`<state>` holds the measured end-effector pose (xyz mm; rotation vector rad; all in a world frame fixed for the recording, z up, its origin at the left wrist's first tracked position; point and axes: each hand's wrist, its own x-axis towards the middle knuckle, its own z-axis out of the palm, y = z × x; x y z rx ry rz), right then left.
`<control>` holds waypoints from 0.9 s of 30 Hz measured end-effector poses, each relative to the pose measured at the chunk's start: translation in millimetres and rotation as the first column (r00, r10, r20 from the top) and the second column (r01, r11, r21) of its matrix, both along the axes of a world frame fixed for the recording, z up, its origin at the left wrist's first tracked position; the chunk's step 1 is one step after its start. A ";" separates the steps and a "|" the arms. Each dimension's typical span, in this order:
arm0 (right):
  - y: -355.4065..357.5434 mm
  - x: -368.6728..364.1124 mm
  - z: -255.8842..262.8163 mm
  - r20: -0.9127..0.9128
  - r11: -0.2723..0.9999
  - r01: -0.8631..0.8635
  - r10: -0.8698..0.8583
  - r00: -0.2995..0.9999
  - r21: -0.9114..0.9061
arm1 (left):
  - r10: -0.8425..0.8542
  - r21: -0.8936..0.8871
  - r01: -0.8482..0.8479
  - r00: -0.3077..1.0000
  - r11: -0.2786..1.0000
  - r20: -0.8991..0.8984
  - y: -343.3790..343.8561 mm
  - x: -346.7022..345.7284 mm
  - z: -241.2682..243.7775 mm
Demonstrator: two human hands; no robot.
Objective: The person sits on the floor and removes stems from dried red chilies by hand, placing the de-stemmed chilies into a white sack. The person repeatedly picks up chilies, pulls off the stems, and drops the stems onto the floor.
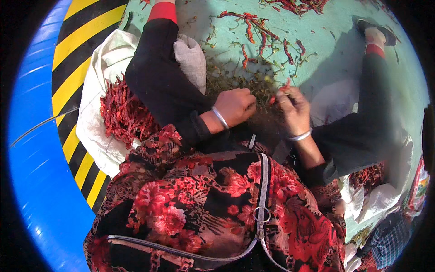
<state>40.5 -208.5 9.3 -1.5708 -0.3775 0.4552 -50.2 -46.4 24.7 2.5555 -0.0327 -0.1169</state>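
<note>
Between finger and thumb of my right hand (295, 110) is a dried red chili pepper (284, 87), blurred, and a bit of red also shows by the fingertips. My left hand (235, 106) is curled into a loose fist to its left, apart from it; whatever its fingers may hold is hidden. Below and beyond both hands lies a heap of greenish-brown chili stems (238, 80). Farther out, dried red chilies on a branching stalk (263, 30) are spread on the pale green floor (326, 44).
A white woven sack (98, 136) at my left holds many dried red chilies (125, 110). Another white sack (377, 200) with chilies stands at right. My outstretched legs flank the stems. More chilies (299, 5) lie at the top. Beyond the left sack runs a yellow-and-black striped band (80, 85).
</note>
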 end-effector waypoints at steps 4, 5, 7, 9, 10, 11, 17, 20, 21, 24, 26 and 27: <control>-6.2 18.4 22.1 0.097 0.982 -0.086 0.103 0.990 -0.167 | 0.215 0.096 -0.202 0.965 0.975 -0.152 41.3 16.0 -32.6; -6.7 15.1 19.1 -0.289 0.979 -0.173 0.135 0.948 -0.108 | 0.268 0.155 -0.245 0.951 0.957 -0.152 51.5 28.6 -40.8; -3.9 11.1 12.8 -0.266 0.938 -0.315 0.270 0.925 -0.142 | 0.332 0.239 -0.300 0.937 0.924 -0.108 61.3 44.1 -56.2; -0.6 6.2 11.8 0.060 0.906 -0.291 0.324 0.944 -0.307 | 0.335 0.286 -0.313 0.942 0.906 -0.028 59.9 51.4 -73.1; -0.1 6.1 13.6 0.283 0.876 -0.232 0.372 0.884 -0.423 | 0.350 0.204 -0.326 0.932 0.923 -0.091 63.7 52.8 -78.7; -2.4 5.5 17.6 0.305 0.806 -0.207 0.428 0.851 -0.554 | 0.348 0.157 -0.328 0.929 0.932 -0.128 67.5 49.2 -83.1; -0.4 2.0 47.0 -0.252 0.979 -0.203 0.199 0.947 0.009 | 0.449 0.112 -0.448 0.893 0.887 0.016 64.5 34.3 -77.2; 1.5 8.2 23.1 -0.369 0.982 -0.182 0.189 0.910 0.055 | 0.472 0.248 -0.444 0.879 0.861 -0.065 54.4 43.3 -80.7; 3.0 5.5 18.6 -0.400 0.991 -0.133 0.131 0.907 0.025 | 0.487 0.254 -0.451 0.867 0.856 -0.104 54.1 45.9 -82.2; 9.3 1.1 21.2 -0.481 0.998 -0.018 -0.013 0.877 -0.059 | 0.437 0.078 -0.433 0.899 0.898 -0.031 60.0 38.4 -80.2; 11.9 2.1 10.7 -0.549 0.997 -0.052 0.008 0.836 -0.065 | 0.347 -0.043 -0.345 0.933 0.938 0.093 48.4 32.5 -54.6; 13.6 3.6 9.5 -0.576 0.984 -0.135 0.043 0.817 -0.118 | 0.264 -0.175 -0.233 0.948 0.956 0.176 36.4 28.4 -39.0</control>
